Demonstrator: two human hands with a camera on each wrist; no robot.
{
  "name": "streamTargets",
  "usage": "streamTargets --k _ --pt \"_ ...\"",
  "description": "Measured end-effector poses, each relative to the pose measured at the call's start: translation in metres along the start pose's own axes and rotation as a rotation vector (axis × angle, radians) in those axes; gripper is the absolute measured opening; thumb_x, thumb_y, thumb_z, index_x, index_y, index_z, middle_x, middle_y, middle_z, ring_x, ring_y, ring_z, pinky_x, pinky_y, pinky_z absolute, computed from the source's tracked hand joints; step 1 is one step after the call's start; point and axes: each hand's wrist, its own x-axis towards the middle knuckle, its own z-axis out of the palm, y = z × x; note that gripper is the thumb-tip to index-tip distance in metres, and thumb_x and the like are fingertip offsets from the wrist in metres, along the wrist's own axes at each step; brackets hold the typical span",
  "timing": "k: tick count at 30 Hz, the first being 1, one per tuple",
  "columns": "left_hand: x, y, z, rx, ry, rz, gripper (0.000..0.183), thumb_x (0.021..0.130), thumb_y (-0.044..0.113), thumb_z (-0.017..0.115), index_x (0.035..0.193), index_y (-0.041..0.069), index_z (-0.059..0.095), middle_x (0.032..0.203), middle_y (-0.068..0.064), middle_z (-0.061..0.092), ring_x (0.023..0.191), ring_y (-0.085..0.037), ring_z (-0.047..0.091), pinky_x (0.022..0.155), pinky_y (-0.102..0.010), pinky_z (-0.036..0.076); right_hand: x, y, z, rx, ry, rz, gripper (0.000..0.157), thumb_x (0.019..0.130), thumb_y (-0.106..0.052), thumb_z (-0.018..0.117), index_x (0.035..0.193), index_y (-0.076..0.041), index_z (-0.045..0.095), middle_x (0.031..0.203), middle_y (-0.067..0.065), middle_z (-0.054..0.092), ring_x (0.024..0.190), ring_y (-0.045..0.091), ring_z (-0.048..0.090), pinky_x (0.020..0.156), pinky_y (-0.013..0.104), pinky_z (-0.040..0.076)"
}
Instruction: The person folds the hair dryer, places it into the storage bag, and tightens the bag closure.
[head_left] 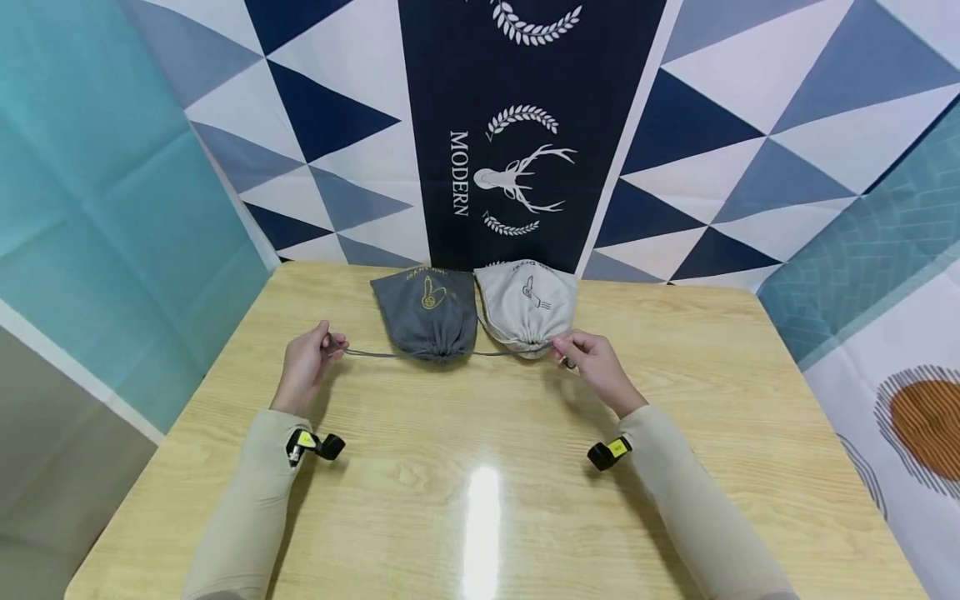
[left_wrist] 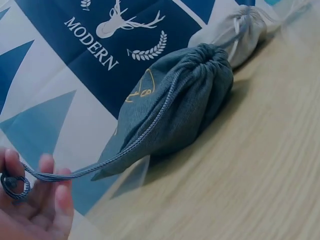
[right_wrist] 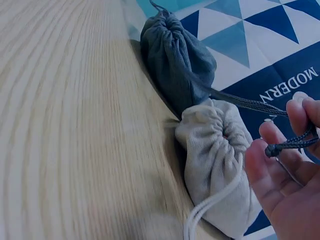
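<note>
A dark grey drawstring bag (head_left: 429, 312) with a yellow print lies at the back of the table, its mouth gathered toward me. My left hand (head_left: 306, 367) pinches one end of its grey cord (left_wrist: 120, 152), which runs taut from the bag's neck. The cord's other end, with a knot (right_wrist: 271, 150), is pinched in my right hand (head_left: 588, 367). Right beside the grey bag sits a white drawstring bag (head_left: 528, 304) with a dark print, also gathered at the neck. The right hand is at this bag's front right; its white cords (right_wrist: 205, 205) hang loose.
Both bags lean near a patterned cloth backdrop (head_left: 517, 100) along the back edge of the wooden table (head_left: 405, 500). Teal cloth (head_left: 97, 192) hangs at the left, and more patterned cloth (head_left: 892, 350) at the right.
</note>
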Motion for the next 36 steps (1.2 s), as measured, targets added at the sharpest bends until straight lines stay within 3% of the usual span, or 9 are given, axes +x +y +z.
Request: streamTargets --k 3,7,14,19,25,31,36 --pt "-0.005 -0.002 -0.003 0.111 0.035 -0.020 0.040 0.105 0.037 0.041 0.072 0.014 0.045 0.084 0.014 0.063 0.083 -0.003 0.060 0.077 -0.020 0.049 -0.005 0.001 -0.004 -0.026 0.022 0.031 0.033 0.100 -0.015 0.054 0.096 0.018 0.060 0.079 -0.002 0.063 0.072 0.008 0.058 0.067 0.024 0.053" --pt "-0.007 -0.002 -0.007 0.181 0.040 -0.001 0.039 0.104 0.039 0.041 0.076 0.014 0.048 0.084 0.013 0.059 0.079 -0.002 0.057 0.073 -0.021 0.047 -0.010 0.001 -0.009 -0.068 0.030 0.061 0.034 0.100 -0.016 0.055 0.097 0.016 0.062 0.078 -0.004 0.065 0.073 0.006 0.058 0.067 0.025 0.054" --pt "-0.007 -0.001 -0.014 0.140 0.037 0.012 0.035 0.104 0.037 0.043 0.080 0.014 0.053 0.076 0.009 0.056 0.067 -0.003 0.053 0.062 -0.018 0.044 -0.016 -0.001 -0.016 -0.125 0.045 0.067 0.034 0.100 -0.018 0.056 0.093 0.014 0.062 0.078 0.007 0.065 0.070 0.007 0.058 0.066 0.025 0.054" --pt "-0.009 -0.004 -0.019 0.098 0.053 -0.014 0.035 0.104 0.033 0.044 0.076 0.014 0.054 0.071 0.011 0.056 0.064 -0.002 0.053 0.059 -0.017 0.043 -0.021 -0.001 -0.023 -0.167 0.036 0.105 0.035 0.101 -0.021 0.054 0.095 0.013 0.063 0.079 0.006 0.065 0.069 0.008 0.059 0.066 0.025 0.053" --pt "-0.012 -0.006 -0.026 0.148 0.057 -0.010 0.034 0.104 0.036 0.043 0.082 0.011 0.054 0.074 0.010 0.056 0.065 -0.002 0.051 0.061 -0.018 0.043 -0.027 -0.002 -0.028 -0.171 0.031 0.125 0.036 0.101 -0.021 0.053 0.098 0.014 0.062 0.079 0.001 0.065 0.070 0.008 0.059 0.065 0.026 0.052" --pt "-0.014 -0.007 -0.034 0.272 0.075 -0.035 0.035 0.104 0.036 0.043 0.094 0.005 0.055 0.072 0.008 0.050 0.060 -0.002 0.042 0.056 -0.018 0.040 -0.030 0.000 -0.030 -0.169 0.015 0.148 0.036 0.101 -0.021 0.053 0.098 0.014 0.061 0.078 -0.003 0.064 0.069 0.008 0.059 0.065 0.027 0.052" --pt "-0.015 -0.008 -0.040 0.404 0.086 -0.017 0.040 0.104 0.037 0.043 0.101 -0.001 0.056 0.070 0.006 0.051 0.058 -0.004 0.042 0.056 -0.022 0.040 -0.031 0.001 -0.030 -0.173 0.019 0.155 0.036 0.101 -0.022 0.053 0.096 0.013 0.062 0.076 -0.005 0.064 0.068 0.007 0.059 0.064 0.026 0.052"
